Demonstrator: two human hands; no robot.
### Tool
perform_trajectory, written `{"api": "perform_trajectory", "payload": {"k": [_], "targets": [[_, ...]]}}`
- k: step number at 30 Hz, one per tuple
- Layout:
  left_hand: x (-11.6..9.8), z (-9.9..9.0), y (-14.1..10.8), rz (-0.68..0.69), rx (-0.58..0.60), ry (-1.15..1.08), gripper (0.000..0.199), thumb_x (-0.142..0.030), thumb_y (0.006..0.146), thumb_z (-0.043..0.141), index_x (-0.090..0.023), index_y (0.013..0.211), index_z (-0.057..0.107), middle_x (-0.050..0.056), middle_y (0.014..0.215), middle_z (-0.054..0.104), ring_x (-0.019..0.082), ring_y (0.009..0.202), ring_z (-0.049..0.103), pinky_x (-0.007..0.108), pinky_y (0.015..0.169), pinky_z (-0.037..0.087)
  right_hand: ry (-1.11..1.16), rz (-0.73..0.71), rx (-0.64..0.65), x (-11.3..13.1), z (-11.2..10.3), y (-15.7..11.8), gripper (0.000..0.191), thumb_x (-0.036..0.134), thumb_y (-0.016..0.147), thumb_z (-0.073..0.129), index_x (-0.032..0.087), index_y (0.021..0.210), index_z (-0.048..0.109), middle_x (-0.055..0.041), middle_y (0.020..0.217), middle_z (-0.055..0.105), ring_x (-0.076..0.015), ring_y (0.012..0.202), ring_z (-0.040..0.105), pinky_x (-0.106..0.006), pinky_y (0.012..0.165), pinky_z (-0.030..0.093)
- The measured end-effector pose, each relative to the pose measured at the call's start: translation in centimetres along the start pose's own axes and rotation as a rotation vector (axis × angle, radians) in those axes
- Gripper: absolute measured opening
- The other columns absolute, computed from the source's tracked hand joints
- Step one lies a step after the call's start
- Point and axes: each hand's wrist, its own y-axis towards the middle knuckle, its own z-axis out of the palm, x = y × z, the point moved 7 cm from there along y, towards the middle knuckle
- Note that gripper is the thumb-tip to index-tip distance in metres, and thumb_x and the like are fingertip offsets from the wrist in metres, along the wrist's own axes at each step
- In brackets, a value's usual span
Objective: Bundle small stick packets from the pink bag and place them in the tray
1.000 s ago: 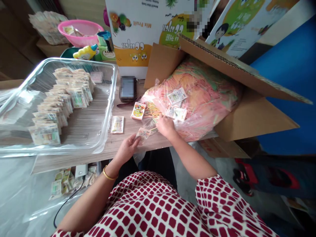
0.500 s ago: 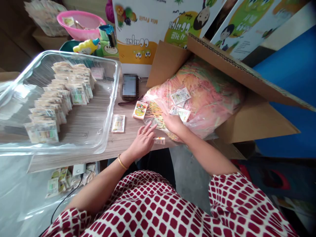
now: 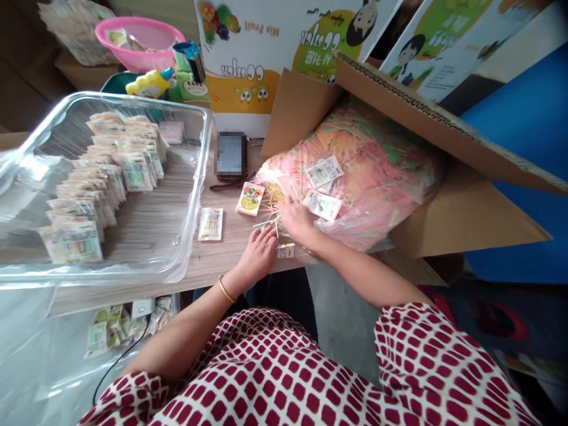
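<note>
Thin coloured sticks [image 3: 271, 204] spill from the mouth of a clear plastic bag [image 3: 377, 171] onto the table. My right hand [image 3: 296, 222] lies over them, fingers apart and bent down onto the sticks; its fingertips are partly hidden. Just left of it, my left hand [image 3: 261, 251] rests on the table with fingers stretched out, touching the near ends of a few loose sticks. A small printed strip [image 3: 284, 251] lies beside the left hand. Two printed sachets [image 3: 323, 205] rest on the bag. An orange-and-white picture packet [image 3: 250, 198] and a filled sachet [image 3: 210, 224] lie to the left.
A clear plastic tray [image 3: 177, 260] with rows of filled sachets [image 3: 106, 171] stands at left. Behind are a phone [image 3: 231, 155], a yellow bottle [image 3: 148, 84] and a pink basin [image 3: 137, 56]. The bag sits in an open cardboard box [image 3: 470, 219], its flaps sticking out.
My right hand has drawn back left from the bag, uncovering the lower sachet. Several sticks now lie loose between the hands. My left hand has moved slightly down.
</note>
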Motion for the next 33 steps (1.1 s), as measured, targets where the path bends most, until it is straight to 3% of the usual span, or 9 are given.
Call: {"api": "perform_trajectory", "payload": {"k": [7,14,18,22,26,29,33], "targets": [[1.2,-1.1,1.4,-0.117,-0.048,-0.022,0.024,-0.016,0.099,0.043,-0.018,0.111,0.063,0.016,0.132,0.07,0.031,0.122,0.063,0.046,0.098,0.044,0.053,0.012,0.029,-0.5,0.1,0.8,0.042,0.007,0.1,0.035,0.004,0.129,0.064,-0.026,0.141,0.055,-0.0323,0.122,0.058,-0.041,0.099,0.048],[0.1,-0.5,0.0,-0.064,-0.074,0.041,0.03,-0.01,0.096,0.044,-0.016,0.119,0.063,0.02,0.148,0.06,0.034,0.14,0.052,0.051,0.104,0.042,0.097,-0.028,-0.099,-0.5,-2.3,1.4,0.037,0.01,0.103,0.031,0.002,0.123,0.061,-0.0259,0.127,0.067,-0.0338,0.132,0.053,-0.048,0.115,0.034],[-0.2,-0.2,-0.3,-0.07,-0.043,0.058,0.028,-0.01,0.095,0.045,-0.015,0.114,0.064,0.021,0.151,0.057,0.035,0.143,0.05,0.052,0.103,0.043,0.184,-0.025,0.047,0.5,-2.1,1.8,0.037,0.008,0.103,0.033,0.005,0.135,0.051,-0.0241,0.123,0.07,-0.0298,0.122,0.063,-0.039,0.103,0.045],[0.0,-0.5,-0.2,-0.077,-0.043,0.088,0.027,-0.01,0.095,0.047,-0.014,0.114,0.064,0.021,0.151,0.057,0.036,0.143,0.05,0.052,0.104,0.043,0.248,-0.027,0.199,1.3,-0.8,2.7,0.041,0.032,0.106,0.046,0.006,0.137,0.048,-0.0252,0.124,0.071,-0.0317,0.114,0.07,-0.037,0.094,0.052],[0.1,-0.5,-0.3,-0.061,-0.045,0.104,0.029,-0.01,0.096,0.046,-0.014,0.118,0.064,0.021,0.149,0.059,0.034,0.142,0.051,0.051,0.104,0.043,0.24,-0.08,0.241,1.2,0.1,4.0,0.058,0.034,0.093,0.067,0.004,0.139,0.05,-0.026,0.131,0.069,-0.0345,0.119,0.069,-0.037,0.095,0.053],[0.0,-0.3,-0.4,-0.055,-0.047,0.109,0.03,-0.01,0.096,0.046,-0.014,0.12,0.064,0.02,0.15,0.058,0.034,0.143,0.05,0.05,0.105,0.042,0.238,-0.115,0.255,1.1,0.5,4.8,0.053,0.025,0.089,0.068,0.005,0.136,0.055,-0.0237,0.129,0.07,-0.033,0.118,0.07,-0.035,0.095,0.053],[0.1,-0.3,-0.4,-0.062,-0.063,0.13,0.033,-0.009,0.096,0.047,-0.012,0.124,0.062,0.02,0.147,0.06,0.034,0.14,0.052,0.049,0.104,0.043,0.196,-0.123,0.163,1.6,0.3,5.5,0.043,0.019,0.091,0.061,0.008,0.132,0.06,-0.0218,0.126,0.073,-0.0311,0.115,0.071,-0.035,0.097,0.053]]}}
